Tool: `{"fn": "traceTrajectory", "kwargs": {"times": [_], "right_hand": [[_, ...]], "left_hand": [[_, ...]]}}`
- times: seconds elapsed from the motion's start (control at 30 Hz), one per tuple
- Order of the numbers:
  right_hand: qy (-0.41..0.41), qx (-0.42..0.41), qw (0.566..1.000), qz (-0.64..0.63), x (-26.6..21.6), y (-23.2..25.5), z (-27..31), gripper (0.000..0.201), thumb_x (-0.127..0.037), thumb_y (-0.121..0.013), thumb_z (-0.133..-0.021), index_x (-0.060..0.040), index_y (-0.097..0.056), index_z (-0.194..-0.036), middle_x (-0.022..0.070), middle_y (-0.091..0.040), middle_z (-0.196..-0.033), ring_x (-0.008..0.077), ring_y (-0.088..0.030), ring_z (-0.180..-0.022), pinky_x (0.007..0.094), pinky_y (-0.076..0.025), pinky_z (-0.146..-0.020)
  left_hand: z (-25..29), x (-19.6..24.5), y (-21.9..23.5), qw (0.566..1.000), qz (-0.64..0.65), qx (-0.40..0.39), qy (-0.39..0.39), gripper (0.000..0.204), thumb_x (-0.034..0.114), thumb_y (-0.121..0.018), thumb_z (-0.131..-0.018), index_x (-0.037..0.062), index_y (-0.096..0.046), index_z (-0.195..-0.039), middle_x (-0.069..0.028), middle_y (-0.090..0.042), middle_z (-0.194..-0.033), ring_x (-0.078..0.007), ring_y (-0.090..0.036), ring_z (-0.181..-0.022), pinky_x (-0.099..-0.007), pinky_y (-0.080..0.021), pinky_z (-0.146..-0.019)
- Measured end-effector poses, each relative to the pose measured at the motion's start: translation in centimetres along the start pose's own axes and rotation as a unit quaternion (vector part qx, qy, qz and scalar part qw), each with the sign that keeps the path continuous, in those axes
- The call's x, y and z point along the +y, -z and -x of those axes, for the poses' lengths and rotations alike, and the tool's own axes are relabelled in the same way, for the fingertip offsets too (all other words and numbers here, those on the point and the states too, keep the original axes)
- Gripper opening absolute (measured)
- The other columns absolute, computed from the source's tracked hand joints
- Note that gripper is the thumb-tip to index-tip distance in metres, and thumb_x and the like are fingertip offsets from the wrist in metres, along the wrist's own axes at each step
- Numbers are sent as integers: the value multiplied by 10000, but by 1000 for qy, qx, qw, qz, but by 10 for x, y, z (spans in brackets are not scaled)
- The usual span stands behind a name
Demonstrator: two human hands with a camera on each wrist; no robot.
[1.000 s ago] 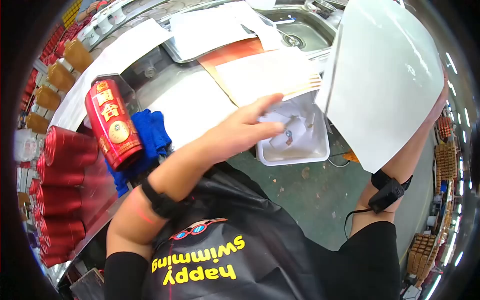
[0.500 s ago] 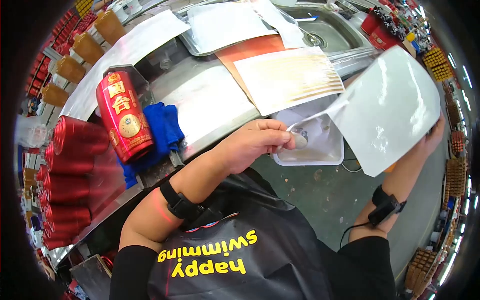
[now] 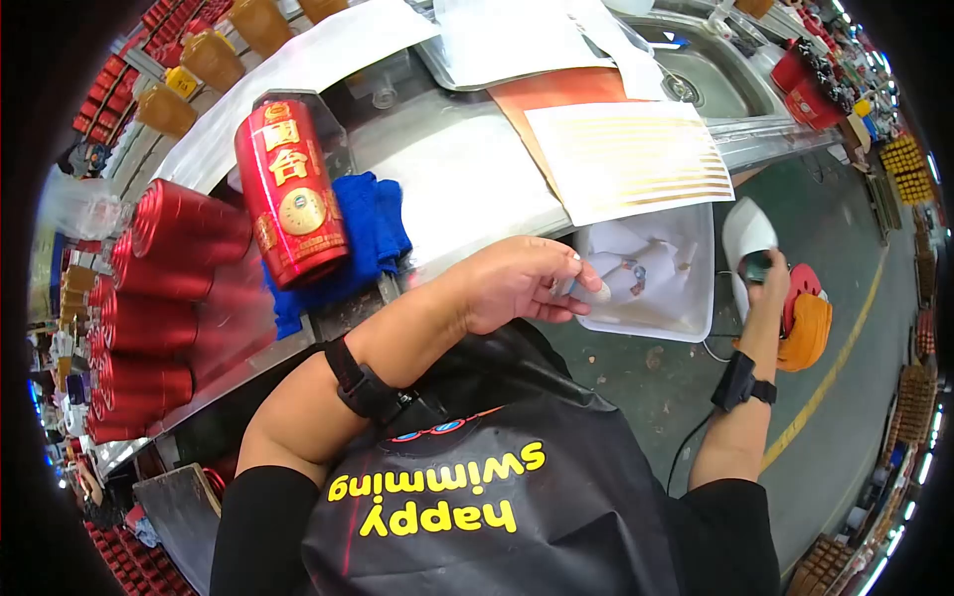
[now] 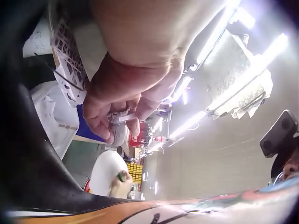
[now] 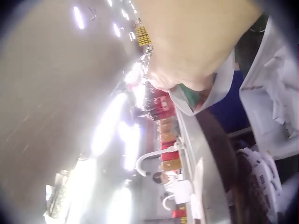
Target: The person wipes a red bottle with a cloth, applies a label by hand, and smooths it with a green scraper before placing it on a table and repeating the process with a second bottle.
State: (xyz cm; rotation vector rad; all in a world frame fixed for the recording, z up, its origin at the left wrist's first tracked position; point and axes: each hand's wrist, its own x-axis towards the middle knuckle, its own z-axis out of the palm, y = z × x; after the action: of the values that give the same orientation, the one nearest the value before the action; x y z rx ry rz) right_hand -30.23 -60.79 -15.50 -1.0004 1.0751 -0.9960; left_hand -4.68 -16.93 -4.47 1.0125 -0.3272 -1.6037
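Near the white bin's left edge, my left hand [image 3: 522, 283] pinches a small pale wad [image 3: 596, 293]; in the left wrist view the wad [image 4: 117, 133] has a short white strip [image 4: 126, 118] by the fingertips. Right of the bin, my right hand [image 3: 767, 283] grips a white sheet [image 3: 747, 230] and a dark green item [image 3: 755, 266]. The sheet [image 5: 219, 88] curves round beneath that hand [image 5: 187, 70] in the right wrist view, with green [image 5: 189, 95] at the fingers. A gap separates the two hands.
The white bin [image 3: 708, 298] holds crumpled paper. A gold-striped sheet [image 3: 636, 149] lies on the counter, near a sink [image 3: 730, 94]. At left are a red bottle [image 3: 290, 194] on blue cloth [image 3: 383, 223] and red canisters [image 3: 149, 323]. An orange item [image 3: 807, 338] is at right.
The white sheet has moved down and right, away from my left hand, and its broad face has turned from the head view. My left hand has stopped touching its strip-like corner and still pinches the wad.
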Motion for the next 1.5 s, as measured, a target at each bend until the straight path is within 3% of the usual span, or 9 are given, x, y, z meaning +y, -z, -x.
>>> {"fn": "traceTrajectory", "kwargs": {"times": [0.13,0.2,0.27,0.4,0.83,1.0,1.1,1.23,1.5], "right_hand": [[128,-42,929,346,13,-54,74,252,-85,-549,-903,-33,-671,-1118,69,-638,-1140,136,-630,-878,286,-525,-600],[251,-157,884,361,-14,-84,136,222,-71,-549,-913,-21,-674,-1089,103,-633,-1181,185,-640,-960,304,-537,-724],[461,-258,765,367,-43,-116,198,237,-19,-592,-869,-30,-672,-1092,137,-621,-1188,256,-618,-1064,342,-507,-881],[572,-382,651,320,-66,-176,287,377,52,-712,-696,-67,-676,-1052,144,-556,-1271,363,-528,-1190,431,-453,-985],[683,-460,517,235,-50,-268,342,189,16,-697,-729,-110,-688,-870,104,-529,-1295,342,-494,-1203,441,-462,-946],[636,-505,550,196,-65,-290,358,133,-8,-720,-741,-51,-653,-847,167,-522,-1293,370,-493,-1202,438,-441,-976],[506,-550,642,171,-69,-298,364,124,-7,-712,-781,-53,-651,-879,186,-515,-1295,359,-496,-1188,399,-441,-942],[452,-550,691,127,-79,-311,364,88,-32,-702,-840,-41,-639,-901,174,-550,-1269,210,-550,-1010,318,-444,-821],[431,-561,696,121,-78,-322,365,78,-52,-696,-869,-29,-638,-915,163,-578,-1227,164,-562,-928,273,-450,-775]], "left_hand": [[15,8,5,1000,15,0,-11,312,271,-568,-965,19,-650,-1128,-134,-654,-1188,-271,-651,-1081,-377,-522,-910],[22,11,8,999,34,10,-15,333,279,-559,-970,18,-644,-1158,-130,-645,-1216,-284,-644,-1108,-395,-515,-930],[25,14,8,998,57,20,-18,346,285,-550,-974,22,-639,-1181,-116,-638,-1240,-295,-634,-1136,-423,-500,-959],[35,19,6,995,96,20,-25,375,301,-541,-977,42,-620,-1237,-77,-631,-1270,-308,-615,-1166,-477,-461,-997],[92,17,26,978,169,-8,-121,326,254,-498,-1001,40,-597,-1226,-103,-637,-1194,-281,-625,-1114,-511,-463,-968],[113,20,30,975,164,14,-151,363,309,-555,-972,76,-583,-1250,-69,-628,-1190,-280,-596,-1127,-534,-430,-985],[127,28,27,976,153,23,-153,372,324,-546,-991,72,-575,-1264,-72,-628,-1201,-297,-611,-1126,-516,-459,-968],[161,35,24,978,87,56,-179,406,370,-507,-1021,36,-596,-1234,-87,-652,-1165,-281,-650,-1075,-421,-520,-915],[191,39,33,966,-13,120,-230,349,339,-530,-1009,23,-651,-1094,-108,-683,-1103,-218,-687,-958,-355,-556,-859]]}}
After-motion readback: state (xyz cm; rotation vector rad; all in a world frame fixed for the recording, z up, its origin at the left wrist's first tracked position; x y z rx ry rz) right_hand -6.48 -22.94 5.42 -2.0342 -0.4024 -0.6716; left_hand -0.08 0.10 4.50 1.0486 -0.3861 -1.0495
